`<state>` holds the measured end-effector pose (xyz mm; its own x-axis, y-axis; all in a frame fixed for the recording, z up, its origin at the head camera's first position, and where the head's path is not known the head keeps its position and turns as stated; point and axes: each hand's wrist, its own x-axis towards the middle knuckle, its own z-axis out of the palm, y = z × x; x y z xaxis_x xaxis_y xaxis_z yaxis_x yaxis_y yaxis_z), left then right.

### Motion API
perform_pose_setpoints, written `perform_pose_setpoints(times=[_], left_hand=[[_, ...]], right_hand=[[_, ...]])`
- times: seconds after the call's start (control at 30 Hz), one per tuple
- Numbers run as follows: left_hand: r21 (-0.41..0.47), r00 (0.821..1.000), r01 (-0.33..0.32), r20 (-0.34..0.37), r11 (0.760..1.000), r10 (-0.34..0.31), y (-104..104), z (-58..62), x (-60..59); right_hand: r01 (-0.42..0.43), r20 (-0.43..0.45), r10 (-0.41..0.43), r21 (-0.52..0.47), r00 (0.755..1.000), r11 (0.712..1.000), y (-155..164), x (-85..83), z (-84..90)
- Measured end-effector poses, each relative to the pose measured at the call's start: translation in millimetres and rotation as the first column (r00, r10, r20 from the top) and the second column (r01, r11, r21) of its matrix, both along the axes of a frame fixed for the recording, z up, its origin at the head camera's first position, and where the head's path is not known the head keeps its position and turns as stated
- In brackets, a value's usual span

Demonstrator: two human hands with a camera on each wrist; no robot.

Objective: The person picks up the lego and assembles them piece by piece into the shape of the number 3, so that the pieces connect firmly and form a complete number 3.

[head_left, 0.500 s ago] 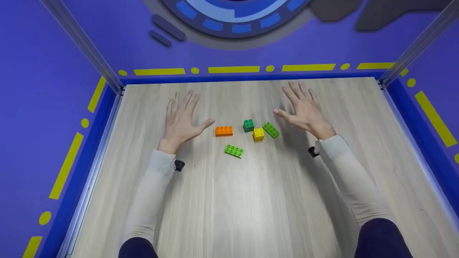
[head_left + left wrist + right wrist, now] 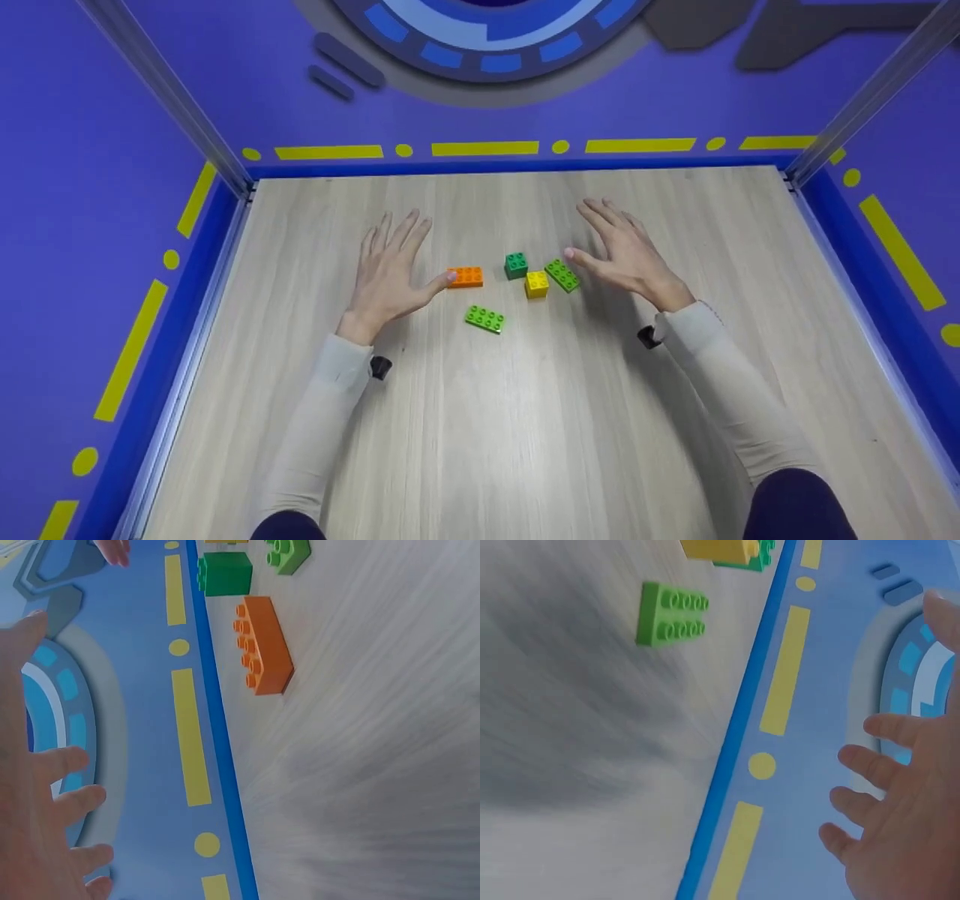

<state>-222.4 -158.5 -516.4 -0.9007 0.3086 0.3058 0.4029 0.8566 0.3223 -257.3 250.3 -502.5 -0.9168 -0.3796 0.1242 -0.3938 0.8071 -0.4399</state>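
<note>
My left hand (image 2: 391, 281) hovers over the table with fingers spread and holds nothing. In the head view its thumb tip overlaps the left end of an orange brick (image 2: 469, 277); the left wrist view shows the hand apart from that brick (image 2: 268, 646). My right hand (image 2: 632, 259) hangs above the table at the right, fingers spread and nothing held. Nearest to it lies a flat light green brick (image 2: 562, 275), also seen in the right wrist view. Beside that are a yellow brick (image 2: 536, 285) and a dark green brick (image 2: 516, 265). Another flat light green brick (image 2: 485, 319) lies nearer the front.
The bricks lie on a pale wood-grain table (image 2: 487, 435). Blue panels with yellow marks (image 2: 484, 148) stand along its back and both sides. Metal posts (image 2: 169, 94) rise at the back corners. A small black device (image 2: 381, 367) sits at each wrist.
Both hands have come a little nearer to me, and the left has also shifted right, its thumb now over the orange brick's end. The bricks appear unmoved; the view has shifted slightly.
</note>
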Motion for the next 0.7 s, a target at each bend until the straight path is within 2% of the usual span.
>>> perform_pose_setpoints(times=[0.4, 0.53, 0.7], left_hand=[[0.034, 0.997, 0.054, 0.047, 0.998, -0.055, 11.5, -14.9, 12.7], [0.056, 0.993, 0.089, 0.070, 0.994, -0.093, 13.3, -18.7, 14.7], [0.114, 0.986, 0.146, 0.061, 0.983, -0.153, 17.6, -26.4, 18.0]], right_hand=[[-0.068, 0.075, 0.080, -0.147, 0.994, 0.987, -8.1, 12.9, -20.9], [-0.070, 0.105, 0.089, -0.177, 0.990, 0.982, -11.8, 15.0, -27.6], [-0.080, 0.128, 0.107, -0.199, 0.986, 0.977, -17.9, 16.9, -36.3]])
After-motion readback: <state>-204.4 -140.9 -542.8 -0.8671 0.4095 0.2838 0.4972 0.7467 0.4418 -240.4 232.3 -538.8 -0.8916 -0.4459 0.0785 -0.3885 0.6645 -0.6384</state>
